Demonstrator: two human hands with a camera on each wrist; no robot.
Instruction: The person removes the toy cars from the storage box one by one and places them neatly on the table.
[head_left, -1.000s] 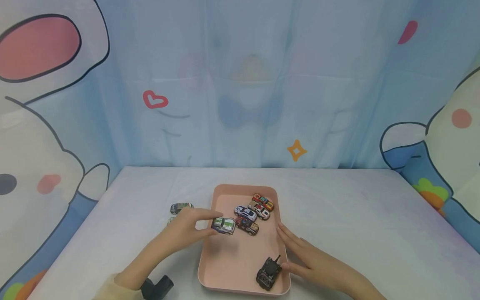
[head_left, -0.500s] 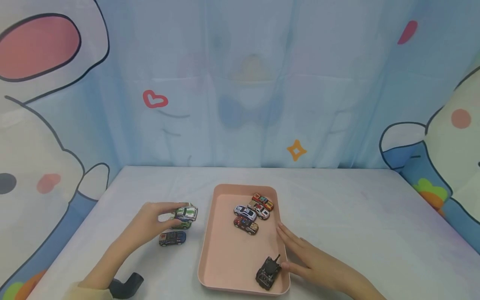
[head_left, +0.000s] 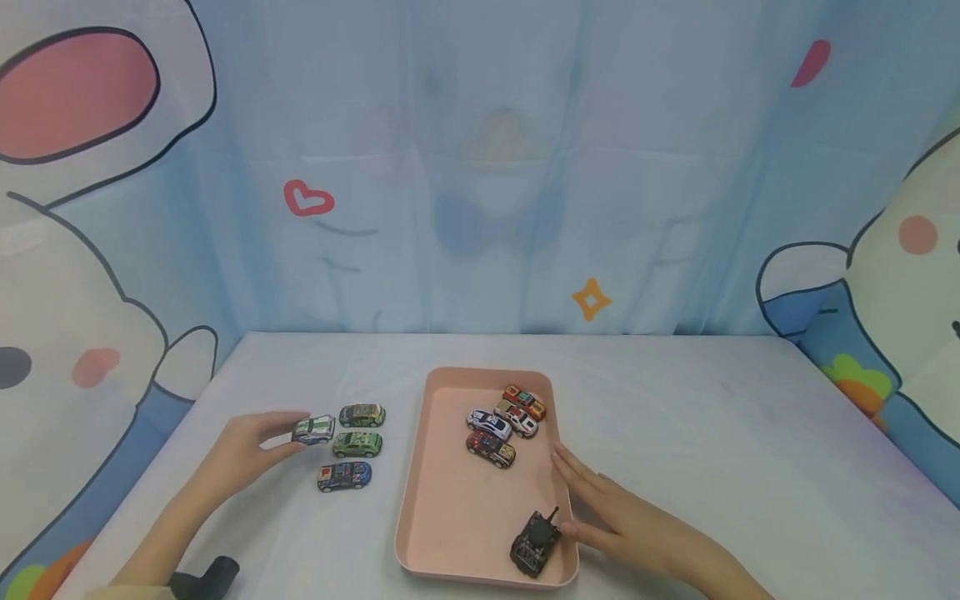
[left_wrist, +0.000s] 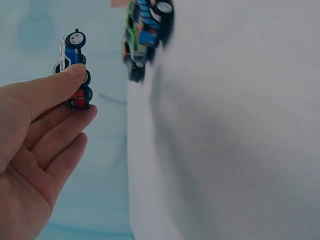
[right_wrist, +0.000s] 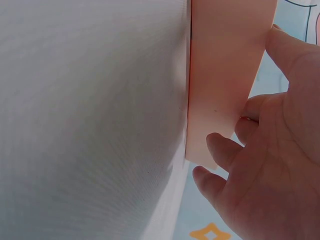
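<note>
Left of the tray (head_left: 453, 521), the left hand (head_left: 243, 454) pinches a green-and-white car (head_left: 315, 430), best lowered level; the right hand (head_left: 618, 515), fingers loose, touches the tray.

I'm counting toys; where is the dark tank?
In the head view, the dark tank sits inside the pink tray, at its near right corner, by the right hand.

You have a white surface (head_left: 720, 417) carrying a pink rectangular tray (head_left: 450, 525), its long sides running away from you. To the tray's left, near it but not touching, three toy cars stand on their wheels in a column: an olive patterned car (head_left: 362, 415) beside the tray's far half, a bright green car (head_left: 357, 444) just nearer you, and a dark blue car (head_left: 344, 477) beside the tray's midsection.
</note>
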